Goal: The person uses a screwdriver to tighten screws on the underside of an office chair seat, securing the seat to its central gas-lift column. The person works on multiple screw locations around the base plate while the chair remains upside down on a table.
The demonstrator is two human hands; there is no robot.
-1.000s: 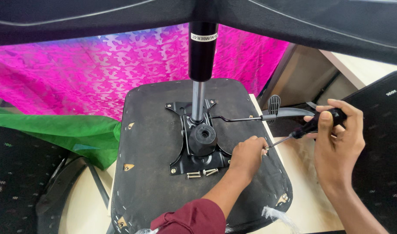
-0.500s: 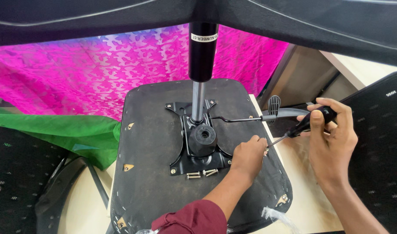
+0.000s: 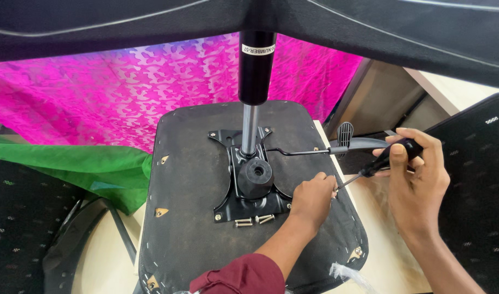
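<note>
Screwdriver (image 3: 380,163) has tilted lower since a second ago, our right hand (image 3: 418,179) gripping its handle, tip at the seat's right edge where our left hand (image 3: 313,198) pinches, fastening underway.

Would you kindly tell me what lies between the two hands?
In the head view, the screwdriver's thin metal shaft bridges the gap from the right hand to the left hand.

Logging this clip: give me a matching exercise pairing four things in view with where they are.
1 screwdriver
2 loose bolts
3 green sheet
4 gas cylinder

a lying on the seat underside by the metal plate
b held in the right hand
c left of the seat
d standing upright from the plate

Pairs: 1-b, 2-a, 3-c, 4-d
</note>
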